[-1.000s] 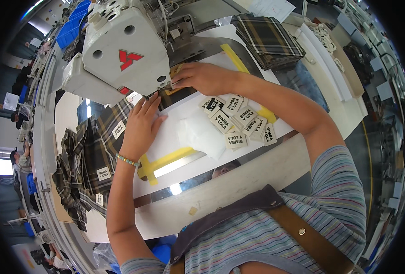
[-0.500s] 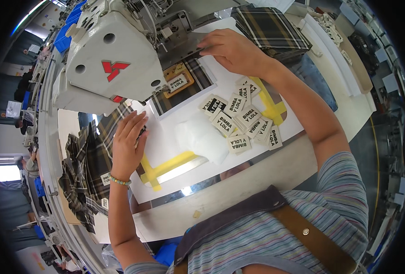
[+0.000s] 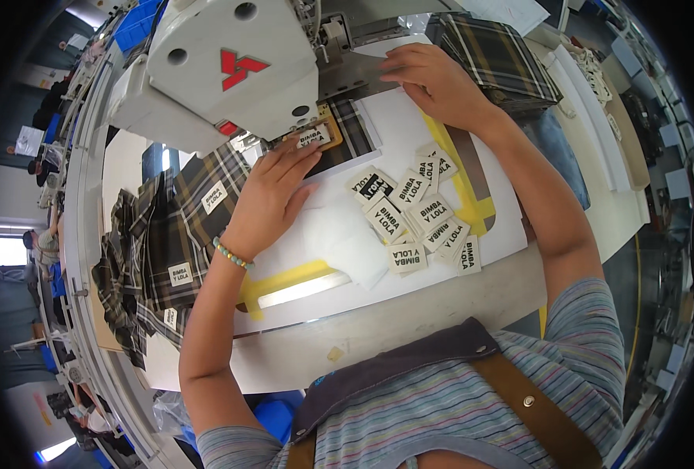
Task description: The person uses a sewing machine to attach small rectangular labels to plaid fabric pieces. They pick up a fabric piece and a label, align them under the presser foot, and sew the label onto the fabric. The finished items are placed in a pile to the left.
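Note:
My left hand (image 3: pixel 272 187) reaches under the sewing machine's head. Its fingers lie stretched out over the near edge of the yellow-brown clamp frame (image 3: pixel 333 134), at a white fabric label (image 3: pixel 313 138) inside it, with the thumb apart. Beneath the frame lies a strip of plaid cloth (image 3: pixel 356 129). At the far right of the machine, my right hand (image 3: pixel 444 90) hovers by a metal plate (image 3: pixel 347 78), fingers loosely extended and nothing visible in them. Several loose labels (image 3: pixel 429 209) are heaped on the white work sheet between my arms.
The white sewing machine head (image 3: pixel 229 70) overhangs the left hand. Plaid pieces with labels (image 3: pixel 179 242) hang in folds at the left. A plaid stack (image 3: pixel 495 59) sits at the back right. Yellow tape (image 3: pixel 296 280) borders cut-outs in the sheet. Co-workers appear far left.
My left hand has moved right and away from me, from beside the plaid cloth to the clamp frame. More labelled plaid shows at left. My right hand stays near the plate; the view has shifted.

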{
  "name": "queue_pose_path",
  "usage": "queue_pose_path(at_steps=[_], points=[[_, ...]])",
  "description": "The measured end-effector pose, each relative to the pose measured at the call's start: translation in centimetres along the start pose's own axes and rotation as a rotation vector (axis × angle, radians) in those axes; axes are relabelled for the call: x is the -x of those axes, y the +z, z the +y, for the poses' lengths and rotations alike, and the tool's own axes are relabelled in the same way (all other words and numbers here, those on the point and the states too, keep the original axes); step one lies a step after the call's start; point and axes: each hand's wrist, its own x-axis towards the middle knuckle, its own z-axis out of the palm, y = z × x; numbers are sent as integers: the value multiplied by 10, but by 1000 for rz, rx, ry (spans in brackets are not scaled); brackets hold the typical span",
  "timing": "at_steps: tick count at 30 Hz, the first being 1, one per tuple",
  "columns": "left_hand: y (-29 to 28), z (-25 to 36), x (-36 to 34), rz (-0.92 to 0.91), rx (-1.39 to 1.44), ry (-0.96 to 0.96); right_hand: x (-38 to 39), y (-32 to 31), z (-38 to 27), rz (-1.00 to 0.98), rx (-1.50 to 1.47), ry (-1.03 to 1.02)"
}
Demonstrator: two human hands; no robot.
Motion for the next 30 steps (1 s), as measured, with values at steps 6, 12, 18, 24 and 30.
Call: queue_pose_path(at_steps=[6, 12, 18, 24, 30], points=[[6, -6, -10, -36, 30, -109, 4, -6, 8, -158, -40, 73], [5, -9, -13, -33, 18, -99, 6, -4, 12, -167, -50, 64], [5, -12, -16, -25, 36, -88, 6, -1, 11, -81, -35, 26], [4, -12, -15, -48, 41, -109, 6, -1, 12, -132, -77, 88], [3, -16, -14, -51, 14, -85, 3, -2, 12, -109, -48, 52]])
